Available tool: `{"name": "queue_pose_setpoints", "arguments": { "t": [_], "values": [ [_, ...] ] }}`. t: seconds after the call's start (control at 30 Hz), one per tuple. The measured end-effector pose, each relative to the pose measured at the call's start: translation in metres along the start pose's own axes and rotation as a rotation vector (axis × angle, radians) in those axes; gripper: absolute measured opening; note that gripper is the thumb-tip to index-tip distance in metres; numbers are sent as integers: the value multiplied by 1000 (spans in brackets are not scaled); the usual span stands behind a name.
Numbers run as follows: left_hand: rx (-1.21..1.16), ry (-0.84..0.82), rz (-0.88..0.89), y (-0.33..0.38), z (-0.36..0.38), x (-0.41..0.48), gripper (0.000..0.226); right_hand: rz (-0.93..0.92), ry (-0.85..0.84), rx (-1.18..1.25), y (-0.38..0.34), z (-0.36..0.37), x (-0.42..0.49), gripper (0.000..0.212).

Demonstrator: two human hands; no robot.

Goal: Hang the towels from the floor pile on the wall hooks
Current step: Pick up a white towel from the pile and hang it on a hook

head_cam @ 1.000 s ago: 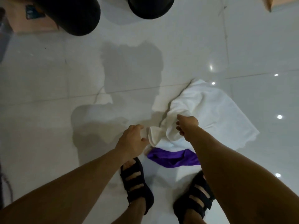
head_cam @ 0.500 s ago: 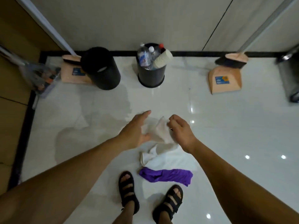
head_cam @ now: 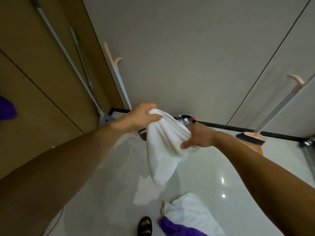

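The glossy white floor (head_cam: 213, 167) fills the lower frame. At bottom centre a crumpled white towel (head_cam: 192, 213) lies on it, a purple towel (head_cam: 177, 228) touching its lower edge, a sandalled foot (head_cam: 144, 225) just left.

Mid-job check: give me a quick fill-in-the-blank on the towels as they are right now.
The lifted towel, gripped by the left hand and right hand, is ____.
The floor pile holds one white towel and one ____ one.
Beside the pile stands a black ____.
Missing: white; purple; sandal.
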State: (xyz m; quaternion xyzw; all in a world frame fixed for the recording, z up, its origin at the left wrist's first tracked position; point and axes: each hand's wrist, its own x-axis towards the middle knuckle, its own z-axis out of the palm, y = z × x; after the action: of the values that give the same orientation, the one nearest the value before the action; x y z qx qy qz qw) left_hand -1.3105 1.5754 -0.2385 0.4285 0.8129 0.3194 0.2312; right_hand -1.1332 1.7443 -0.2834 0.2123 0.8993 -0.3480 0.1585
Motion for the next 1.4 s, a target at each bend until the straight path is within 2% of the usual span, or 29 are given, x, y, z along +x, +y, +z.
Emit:
{"name": "queue_pose_setpoints", "arguments": {
  "t": [0.07, 0.13, 0.2, 0.27, 0.33, 0.43, 0.5, 0.53, 0.6, 0.7, 0.77, 0.83, 0.97, 1.03, 1.1, 1.2, 1.3, 1.4],
  "values": [
    [17, 122, -10, 11, -31, -21, 25, 2, 73, -153, -11, -25, -7, 26],
    [180, 213, -22, 14, -59, -48, 27, -30, 234, -289, -24, -52, -15, 19],
    [320, 284, -77, 13, -81, -79, 26, -88, 403, -270, -46, -73, -23, 14],
    [360, 367, -144, 12, -98, -110, 27, -161, 501, -150, -75, -82, -32, 10],
    [299, 385, -195, 15, -111, -139, 37, -288, 525, -65, -109, -84, -38, 8],
    [214, 163, -354, 28, -125, -185, 57, -501, 540, 10, -163, -82, -48, 9],
    [188, 33, -473, 25, -130, -213, 47, -605, 572, -6, -198, -80, -53, 13],
    [148, 33, -510, 21, -133, -225, 41, -635, 582, -15, -214, -78, -55, 15],
    [-8, 149, -553, 16, -139, -256, 37, -679, 638, -74, -247, -69, -59, 19],
    [-449, 324, -534, 13, -148, -302, 60, -713, 757, -172, -293, -46, -64, 23],
    [-671, 309, -515, 8, -155, -331, 66, -700, 692, -199, -327, -23, -69, 26],
    [-743, 261, -541, 3, -165, -357, 61, -695, 623, -224, -361, 1, -72, 31],
    [-890, 39, -503, -6, -182, -409, 36, -727, 582, -196, -420, 54, -80, 29],
    [-930, 19, -484, -11, -185, -433, 26, -719, 516, -124, -441, 85, -82, 32],
    [-1017, 118, -464, -15, -186, -453, 22, -666, 389, 6, -455, 117, -82, 34],
    [-1154, 397, -387, -28, -192, -482, 36, -562, 113, 237, -461, 166, -82, 37],
    [-1221, 549, -383, -39, -195, -506, 37, -435, -76, 235, -453, 207, -82, 55],
    [-1274, 675, -418, -40, -190, -519, 39, -215, -390, 306, -437, 240, -85, 60]
  ]
}}
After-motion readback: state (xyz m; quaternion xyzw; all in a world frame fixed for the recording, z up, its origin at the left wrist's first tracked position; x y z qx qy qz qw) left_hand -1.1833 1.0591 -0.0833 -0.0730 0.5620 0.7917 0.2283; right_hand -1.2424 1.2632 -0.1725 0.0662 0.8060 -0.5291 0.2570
